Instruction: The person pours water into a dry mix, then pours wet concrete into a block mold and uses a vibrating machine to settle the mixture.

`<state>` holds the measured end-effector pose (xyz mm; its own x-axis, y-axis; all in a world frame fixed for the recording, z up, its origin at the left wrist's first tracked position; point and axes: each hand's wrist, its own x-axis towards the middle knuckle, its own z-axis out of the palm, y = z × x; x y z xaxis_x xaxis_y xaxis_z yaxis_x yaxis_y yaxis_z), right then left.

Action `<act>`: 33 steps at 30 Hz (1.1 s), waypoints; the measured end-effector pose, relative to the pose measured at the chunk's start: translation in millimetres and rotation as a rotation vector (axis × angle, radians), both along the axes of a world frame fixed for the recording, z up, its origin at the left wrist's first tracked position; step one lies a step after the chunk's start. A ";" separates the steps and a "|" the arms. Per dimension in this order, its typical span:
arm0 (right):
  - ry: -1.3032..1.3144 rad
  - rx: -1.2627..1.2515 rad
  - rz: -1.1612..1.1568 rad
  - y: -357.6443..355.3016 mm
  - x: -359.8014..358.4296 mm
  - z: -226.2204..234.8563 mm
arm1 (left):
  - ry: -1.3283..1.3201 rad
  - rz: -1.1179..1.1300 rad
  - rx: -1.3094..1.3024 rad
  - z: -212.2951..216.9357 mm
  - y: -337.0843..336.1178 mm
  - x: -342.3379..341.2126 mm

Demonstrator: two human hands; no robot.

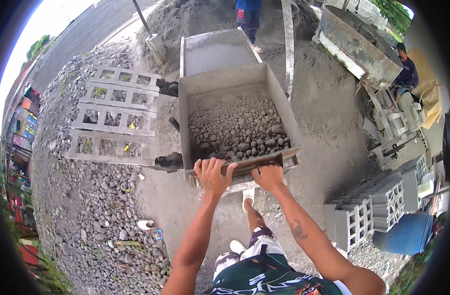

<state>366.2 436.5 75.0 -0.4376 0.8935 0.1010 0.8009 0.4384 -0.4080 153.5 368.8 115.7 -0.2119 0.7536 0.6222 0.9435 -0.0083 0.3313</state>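
A grey, dust-covered rectangular sifting box (280,109) stands in front of me, with pebbles (242,120) heaped toward its near side. Whatever mesh lies under the stones is hidden. My left hand (214,175) grips the near rim at the left, fingers over the edge and thumb apart. Farther right on that rim, my right hand (269,176) is closed round the edge in a fist. Beyond the box, and partly under it, a longer tray (212,61) holds fine grey sand.
Hollow concrete blocks (112,118) stand in rows at left, beside loose gravel (107,211). More blocks (367,211) and a blue drum (402,233) sit at right. A large round metal pan (355,46), a seated person (407,73) and a standing person (248,17) are farther off.
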 end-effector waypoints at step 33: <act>-0.097 -0.114 -0.001 70.8 -39.6 16.5 | 0.134 -0.151 -0.093 8.7 79.6 -60.4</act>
<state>326.6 507.4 91.5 -0.4399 0.8970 -0.0436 0.8390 0.3932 -0.3761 93.1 448.4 124.4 -0.0122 0.8263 0.5631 0.9694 -0.1283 0.2093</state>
